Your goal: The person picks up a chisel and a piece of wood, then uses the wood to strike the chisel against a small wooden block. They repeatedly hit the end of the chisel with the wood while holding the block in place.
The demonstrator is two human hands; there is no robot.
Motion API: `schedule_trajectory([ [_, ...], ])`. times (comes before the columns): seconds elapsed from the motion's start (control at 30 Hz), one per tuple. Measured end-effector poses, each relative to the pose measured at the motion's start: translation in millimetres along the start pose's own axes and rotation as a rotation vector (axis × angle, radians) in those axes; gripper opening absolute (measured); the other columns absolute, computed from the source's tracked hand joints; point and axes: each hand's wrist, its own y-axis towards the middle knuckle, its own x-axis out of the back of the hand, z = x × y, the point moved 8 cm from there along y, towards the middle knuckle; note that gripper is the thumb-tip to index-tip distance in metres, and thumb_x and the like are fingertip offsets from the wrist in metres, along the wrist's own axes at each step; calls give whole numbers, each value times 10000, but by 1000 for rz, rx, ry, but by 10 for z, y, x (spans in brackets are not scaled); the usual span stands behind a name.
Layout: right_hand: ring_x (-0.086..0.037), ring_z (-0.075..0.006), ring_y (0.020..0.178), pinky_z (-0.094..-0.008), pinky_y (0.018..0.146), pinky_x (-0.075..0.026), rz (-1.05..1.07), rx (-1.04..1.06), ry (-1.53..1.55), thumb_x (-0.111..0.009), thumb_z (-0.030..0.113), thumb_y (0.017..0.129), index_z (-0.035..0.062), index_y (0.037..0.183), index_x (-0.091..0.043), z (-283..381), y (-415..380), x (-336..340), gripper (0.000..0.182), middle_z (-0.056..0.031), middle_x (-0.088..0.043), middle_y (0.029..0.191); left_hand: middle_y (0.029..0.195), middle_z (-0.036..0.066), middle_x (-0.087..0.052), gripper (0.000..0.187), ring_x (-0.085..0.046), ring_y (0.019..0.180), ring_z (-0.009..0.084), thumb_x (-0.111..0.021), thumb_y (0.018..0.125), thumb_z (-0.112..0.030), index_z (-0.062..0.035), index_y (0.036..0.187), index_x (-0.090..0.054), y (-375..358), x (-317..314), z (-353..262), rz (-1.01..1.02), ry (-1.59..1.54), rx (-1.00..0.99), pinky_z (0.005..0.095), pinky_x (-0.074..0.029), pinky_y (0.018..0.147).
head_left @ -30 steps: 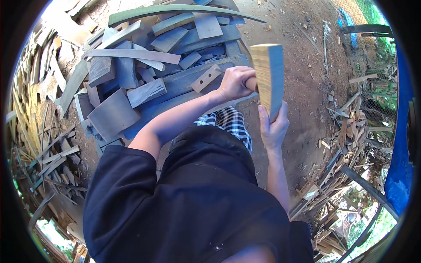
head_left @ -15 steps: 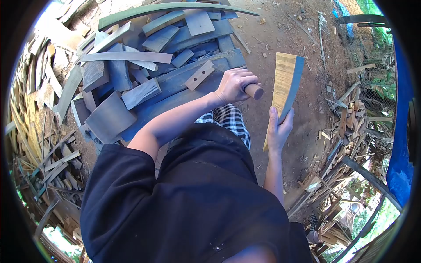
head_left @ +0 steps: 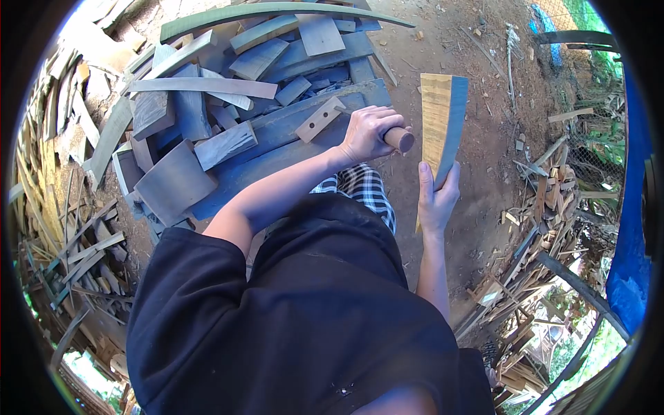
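Note:
My left hand (head_left: 370,133) is closed around a round wooden handle (head_left: 399,140), whose blunt end faces right; the hand hides the other part of it. My right hand (head_left: 438,197) grips a tapered wooden piece (head_left: 436,117) by its narrower lower part, thumb on the near face. The wide end points up and away from me. One face is yellowish with visible grain, the side face looks blue-grey. The two hands are apart, and the handle does not touch the tapered piece. Just left of my left hand lies a small wooden block with two holes (head_left: 319,120).
A low wooden bench (head_left: 290,149) carries many blocks and offcuts, including a square block (head_left: 176,182). A long curved strip (head_left: 277,12) lies across the far side. Scrap wood piles (head_left: 546,207) stand right and left on the dirt ground (head_left: 477,149). A blue tarp (head_left: 628,242) hangs at right.
The tapered piece has shifted slightly left and up, its wide end tilting left. My left hand keeps its hold on the handle and has barely moved.

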Motion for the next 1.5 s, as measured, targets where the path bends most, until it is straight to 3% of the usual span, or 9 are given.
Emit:
schedule_trajectory([
  [0.23, -681, -283, 786, -388, 666, -515, 38, 14, 20, -681, 322, 908, -2, 1084, -529, 81, 33, -60, 398, -161, -656, 872, 717, 58, -612, 176, -612, 682, 262, -737, 781, -230, -109, 782, -610, 16, -1, 1, -11, -13, -28, 365, -472, 619],
  [0.6, -701, -326, 794, -403, 639, -523, 74, 97, 4, -690, 331, 897, -2, 1093, -520, 174, 92, -98, 422, -179, -667, 876, 755, 41, -628, 316, -630, 734, 246, -796, 561, -177, -123, 824, -628, 10, 24, -34, -17, -79, -51, 362, -488, 648],
  [0.87, -627, -198, 741, -332, 633, -485, 76, 35, 119, -682, 302, 899, -5, 1062, -510, 447, 213, 76, 388, -119, -617, 860, 723, 57, -623, 210, -620, 679, 252, -790, 667, -185, -98, 765, -625, 16, 30, 26, -61, -60, -17, 368, -485, 613],
  [1.0, -539, -202, 615, -340, 584, -461, -172, 241, 415, -601, 344, 936, -18, 1106, -479, 515, 168, 342, 418, -73, -559, 818, 724, 80, -638, 218, -633, 663, 269, -817, 653, -181, -82, 745, -646, -3, 49, 71, -90, -48, 21, 371, -491, 592],
  [1.07, -575, -230, 621, -357, 589, -480, -191, 563, -53, -613, 347, 928, -9, 1089, -493, 754, 23, 198, 409, -105, -587, 825, 749, 67, -644, 235, -640, 704, 267, -806, 649, -198, -95, 788, -647, -15, 85, 48, -128, -91, -13, 371, -499, 622],
  [1.1, -610, -246, 666, -369, 620, -491, 135, 281, -138, -627, 346, 918, -5, 1100, -507, 487, 44, -102, 413, -143, -601, 840, 773, 54, -650, 260, -647, 744, 266, -796, 646, -214, -108, 831, -647, -10, 127, 17, -168, -132, -45, 370, -508, 651],
  [1.2, -699, -331, 730, -416, 600, -513, 190, 44, 1, -720, 336, 860, 6, 1055, -524, 250, -13, -104, 431, -162, -652, 845, 790, 54, -656, 311, -655, 765, 273, -801, 601, -200, -105, 860, -659, -30, 117, -49, -77, -77, -86, 373, -511, 655],
  [1.4, -698, -290, 687, -377, 567, -510, -245, 432, 249, -701, 349, 873, 16, 1076, -504, 684, -106, 178, 437, -154, -655, 797, 729, 67, -633, 204, -628, 691, 267, -783, 707, -223, -101, 777, -635, -6, 52, 66, -30, -21, -7, 358, -499, 626],
  [1.5, -667, -237, 585, -367, 544, -505, 172, 218, -89, -711, 312, 860, 9, 1055, -505, 356, -9, -220, 415, -103, -621, 675, 711, 82, -623, 187, -623, 663, 279, -746, 761, -212, -82, 738, -614, -5, 124, 70, -93, -100, -67, 379, -498, 591],
])
